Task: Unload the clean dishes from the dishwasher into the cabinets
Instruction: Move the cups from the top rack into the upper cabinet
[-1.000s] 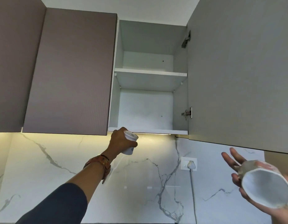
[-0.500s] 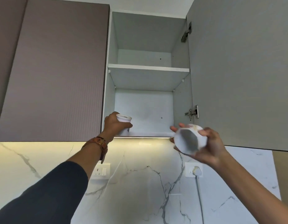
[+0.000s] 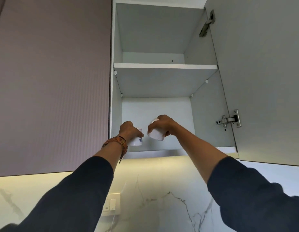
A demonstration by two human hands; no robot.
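An open wall cabinet (image 3: 155, 152) shows two white compartments split by a shelf (image 3: 165, 66). Both arms reach up into the lower compartment. My left hand (image 3: 128, 130) grips a small white cup with a blue mark (image 3: 137, 141), held upright near the cabinet's left wall, low over the bottom board. My right hand (image 3: 162, 124) is closed over a second white cup (image 3: 155, 135), tilted, just right of the first one. The two cups are close together but apart. Whether either cup touches the bottom board is hidden by the front edge.
The cabinet door (image 3: 262, 81) stands open on the right, with hinges (image 3: 229, 120) on its inner side. A closed ribbed brown door (image 3: 51, 84) is on the left. Below is a marble backsplash (image 3: 153, 206) with a switch plate (image 3: 110, 204).
Both hands have risen from below the cabinet's edge into the lower compartment. The right hand swung its cup up and left beside the left hand's cup. The view has tilted upward and closer.
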